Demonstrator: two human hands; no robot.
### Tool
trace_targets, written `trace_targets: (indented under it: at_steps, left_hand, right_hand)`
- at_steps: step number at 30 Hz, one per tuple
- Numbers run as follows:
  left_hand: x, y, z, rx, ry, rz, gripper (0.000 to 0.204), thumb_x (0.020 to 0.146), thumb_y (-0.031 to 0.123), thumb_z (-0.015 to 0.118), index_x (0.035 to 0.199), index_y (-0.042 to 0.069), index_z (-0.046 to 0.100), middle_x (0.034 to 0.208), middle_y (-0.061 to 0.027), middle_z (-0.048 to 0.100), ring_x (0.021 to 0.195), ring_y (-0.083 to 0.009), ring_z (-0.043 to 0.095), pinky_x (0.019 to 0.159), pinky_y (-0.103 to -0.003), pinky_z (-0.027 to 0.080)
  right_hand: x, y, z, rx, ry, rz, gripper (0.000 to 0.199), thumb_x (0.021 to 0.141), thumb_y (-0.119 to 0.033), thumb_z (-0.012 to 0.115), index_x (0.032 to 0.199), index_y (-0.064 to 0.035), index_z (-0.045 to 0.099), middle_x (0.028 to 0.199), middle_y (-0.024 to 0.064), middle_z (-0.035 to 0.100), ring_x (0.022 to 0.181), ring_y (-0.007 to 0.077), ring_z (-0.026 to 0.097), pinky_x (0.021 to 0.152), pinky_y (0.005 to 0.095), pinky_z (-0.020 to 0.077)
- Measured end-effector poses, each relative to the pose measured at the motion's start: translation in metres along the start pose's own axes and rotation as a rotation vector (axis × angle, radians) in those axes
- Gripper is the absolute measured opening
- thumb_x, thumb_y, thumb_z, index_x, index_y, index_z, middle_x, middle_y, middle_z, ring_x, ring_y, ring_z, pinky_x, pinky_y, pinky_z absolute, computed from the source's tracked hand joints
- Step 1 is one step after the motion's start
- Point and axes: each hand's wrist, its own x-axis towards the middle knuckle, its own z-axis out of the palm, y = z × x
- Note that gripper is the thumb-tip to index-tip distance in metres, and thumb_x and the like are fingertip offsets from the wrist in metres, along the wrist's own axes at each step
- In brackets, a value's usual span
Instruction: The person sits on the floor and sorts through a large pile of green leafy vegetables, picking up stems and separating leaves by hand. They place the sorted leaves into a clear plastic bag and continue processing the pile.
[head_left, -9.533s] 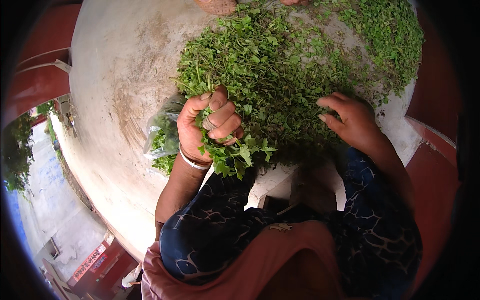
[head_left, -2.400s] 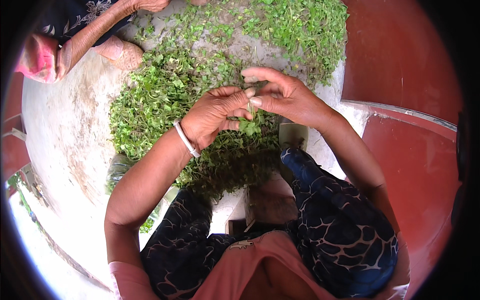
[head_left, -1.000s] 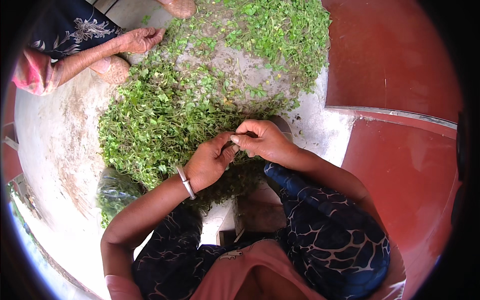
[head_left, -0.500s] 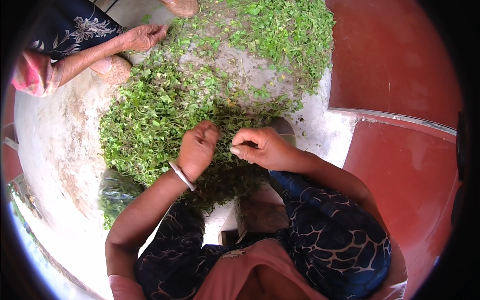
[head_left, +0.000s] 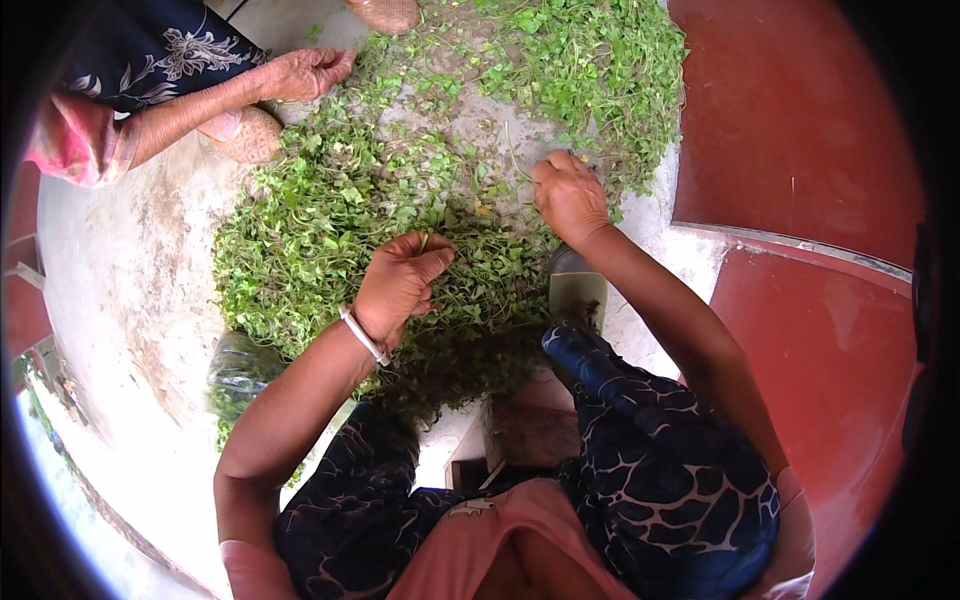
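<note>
A wide heap of green leafy sprigs (head_left: 320, 220) covers the pale concrete floor (head_left: 130, 290) in front of me. My left hand (head_left: 398, 285), with a white bangle on the wrist, hovers over the heap with fingers curled around a thin green stem. My right hand (head_left: 568, 196) reaches farther out, palm down, fingers closed and pressing into the thinner scatter of leaves (head_left: 560, 70). Whether it grips anything is hidden under the hand.
Another person's hand (head_left: 305, 72) and foot (head_left: 245, 135) rest at the heap's far left edge. A clear bag holding greens (head_left: 238, 368) lies by my left knee. A low wooden stool (head_left: 525, 430) is under me. Red-painted floor and step (head_left: 800, 180) lie to the right.
My right hand has moved away from my left, reaching forward onto the far leaves. My left hand stays over the heap, turned slightly with a stem in its fingers.
</note>
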Motion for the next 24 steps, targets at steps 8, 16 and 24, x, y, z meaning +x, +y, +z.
trace_targets:
  at_steps: [8,16,24]
  left_hand:
    - [0.015,-0.009,0.006,-0.184,-0.022,-0.008,0.027,0.097,0.018,0.041,0.106,-0.004,0.054,0.06,-0.0005,0.043,0.055,-0.0142,0.044,0.053,-0.03,0.04]
    - [0.023,-0.009,0.012,-0.35,-0.117,0.109,0.031,0.097,0.018,0.036,0.115,-0.004,0.049,0.103,-0.0157,0.063,0.096,-0.0264,0.06,0.087,-0.037,0.045]
    - [0.003,-0.023,0.009,-0.439,-0.129,0.115,0.019,0.097,0.016,0.04,0.091,0.003,0.052,0.064,-0.0027,0.045,0.061,-0.0166,0.047,0.066,-0.034,0.047]
  right_hand:
    - [-0.022,-0.058,-0.061,0.525,0.016,0.022,0.012,0.079,-0.009,0.065,0.084,-0.006,0.054,0.084,0.0086,0.054,0.082,0.0283,0.056,0.071,0.0354,0.0447]
    - [-0.049,-0.088,-0.059,0.639,-0.126,-0.132,0.013,0.077,-0.011,0.065,0.082,-0.0086,0.053,0.079,0.007,0.054,0.073,0.0275,0.057,0.063,0.0368,0.0458]
    - [-0.063,-0.083,-0.054,0.733,-0.342,-0.121,0.016,0.081,-0.017,0.064,0.09,-0.0069,0.056,0.082,0.0096,0.056,0.076,0.0279,0.058,0.065,0.0376,0.0463]
